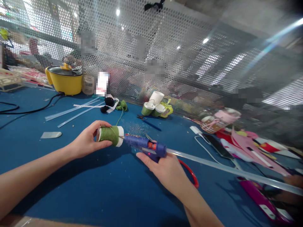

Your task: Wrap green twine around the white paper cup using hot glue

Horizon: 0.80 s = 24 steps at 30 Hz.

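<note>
My left hand (91, 140) is closed around a cardboard tube wrapped in green yarn (110, 135), lying sideways with its white rim to the right. From it a strand runs up to a small ball of green yarn (121, 105). In my right hand (165, 167) is a blue hot glue gun (144, 145), its nozzle at the tube's white rim; whether it touches I cannot tell. A long clear glue stick (213, 165) sticks out of the gun's back end. Red-handled scissors (191, 173) lie partly hidden behind my right hand.
Pliers (151, 123) lie near several green-and-white tubes (156, 97) by the perforated screen (132, 56). Loose glue sticks (73, 110) and a yellow electric pot (66, 82) stand to the left. At right are a phone (216, 145), pink sheets (246, 145) and a purple power strip (260, 200).
</note>
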Each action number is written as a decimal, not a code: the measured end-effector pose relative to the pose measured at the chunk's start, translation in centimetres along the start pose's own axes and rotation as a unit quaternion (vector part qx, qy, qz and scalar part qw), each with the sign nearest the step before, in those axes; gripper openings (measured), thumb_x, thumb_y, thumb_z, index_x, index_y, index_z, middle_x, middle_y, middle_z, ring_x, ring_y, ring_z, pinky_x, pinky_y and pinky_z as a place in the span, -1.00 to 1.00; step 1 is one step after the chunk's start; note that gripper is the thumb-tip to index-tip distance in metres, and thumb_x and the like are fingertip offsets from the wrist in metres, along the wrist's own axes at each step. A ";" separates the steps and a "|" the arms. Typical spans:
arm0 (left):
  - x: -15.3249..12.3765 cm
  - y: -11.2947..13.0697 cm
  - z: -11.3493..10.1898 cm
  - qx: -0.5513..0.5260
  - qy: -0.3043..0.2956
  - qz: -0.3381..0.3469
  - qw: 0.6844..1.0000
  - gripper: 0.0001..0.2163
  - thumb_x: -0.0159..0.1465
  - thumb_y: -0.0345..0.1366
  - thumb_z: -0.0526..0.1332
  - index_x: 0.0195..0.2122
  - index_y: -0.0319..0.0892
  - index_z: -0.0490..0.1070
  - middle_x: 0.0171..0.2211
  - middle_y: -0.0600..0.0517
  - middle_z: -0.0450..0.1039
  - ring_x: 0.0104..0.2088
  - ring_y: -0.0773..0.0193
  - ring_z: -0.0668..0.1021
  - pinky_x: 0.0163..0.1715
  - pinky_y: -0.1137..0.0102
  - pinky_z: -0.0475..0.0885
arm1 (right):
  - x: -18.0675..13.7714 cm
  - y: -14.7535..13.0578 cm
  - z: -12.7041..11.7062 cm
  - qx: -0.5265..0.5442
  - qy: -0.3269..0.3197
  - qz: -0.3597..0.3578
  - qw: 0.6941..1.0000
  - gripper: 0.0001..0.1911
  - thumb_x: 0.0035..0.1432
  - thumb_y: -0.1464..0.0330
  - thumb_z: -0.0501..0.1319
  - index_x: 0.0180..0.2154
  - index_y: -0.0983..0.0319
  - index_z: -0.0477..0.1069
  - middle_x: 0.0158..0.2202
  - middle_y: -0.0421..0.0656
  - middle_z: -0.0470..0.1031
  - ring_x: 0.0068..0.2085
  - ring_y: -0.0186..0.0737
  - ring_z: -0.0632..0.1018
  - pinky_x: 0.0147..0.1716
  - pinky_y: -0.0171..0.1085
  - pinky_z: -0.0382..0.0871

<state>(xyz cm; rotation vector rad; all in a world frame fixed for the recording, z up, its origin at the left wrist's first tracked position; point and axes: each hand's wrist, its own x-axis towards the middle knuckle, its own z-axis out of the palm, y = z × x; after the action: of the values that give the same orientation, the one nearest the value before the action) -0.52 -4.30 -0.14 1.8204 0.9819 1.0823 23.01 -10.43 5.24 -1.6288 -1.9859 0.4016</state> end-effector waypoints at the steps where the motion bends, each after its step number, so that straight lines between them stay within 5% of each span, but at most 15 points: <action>1: 0.0 -0.1 0.0 0.019 0.000 0.017 1.000 -0.61 0.06 -0.21 0.27 -0.10 -0.14 0.22 -0.24 -0.02 0.39 -0.26 0.15 0.49 -0.24 0.18 0.42 | 0.0 -0.1 0.0 -0.005 0.004 -0.003 1.000 -0.69 0.03 0.12 0.17 -0.26 0.17 0.48 -0.37 -0.17 0.56 -0.30 -0.11 0.54 -0.25 -0.18 0.39; 10: -0.3 0.4 -0.3 0.139 -0.031 0.160 0.977 -0.66 0.12 -0.36 0.23 -0.08 -0.12 0.23 -0.09 -0.08 0.22 -0.08 0.13 0.38 -0.14 0.25 0.40 | 0.1 -0.4 -0.2 -0.023 0.026 -0.011 0.999 -0.75 0.04 0.14 0.16 -0.43 0.17 0.48 -0.63 -0.24 0.44 -0.45 -0.19 0.51 -0.43 -0.27 0.36; 18: -0.7 1.1 -0.2 0.175 -0.060 0.180 0.966 -0.70 0.16 -0.38 0.18 -0.07 -0.10 0.23 -0.04 -0.08 0.19 -0.06 0.13 0.38 -0.10 0.26 0.39 | 0.4 -0.2 -0.2 -0.002 0.023 0.000 1.000 -0.74 0.04 0.13 0.16 -0.47 0.16 0.47 -0.66 -0.24 0.42 -0.43 -0.16 0.51 -0.41 -0.25 0.36; 24: -0.7 1.2 -0.2 0.189 -0.072 0.191 0.960 -0.70 0.17 -0.38 0.16 -0.07 -0.09 0.22 -0.02 -0.09 0.19 -0.02 0.10 0.36 -0.07 0.24 0.35 | 0.5 0.0 0.0 0.043 0.016 0.001 0.999 -0.74 0.02 0.12 0.17 -0.53 0.13 0.44 -0.77 -0.30 0.32 -0.62 -0.24 0.44 -0.54 -0.27 0.34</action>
<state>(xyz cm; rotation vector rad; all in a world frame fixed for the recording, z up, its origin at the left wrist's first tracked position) -0.66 -5.39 0.74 2.4416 0.8066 1.0114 22.89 -9.91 5.35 -1.5750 -1.9157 0.4537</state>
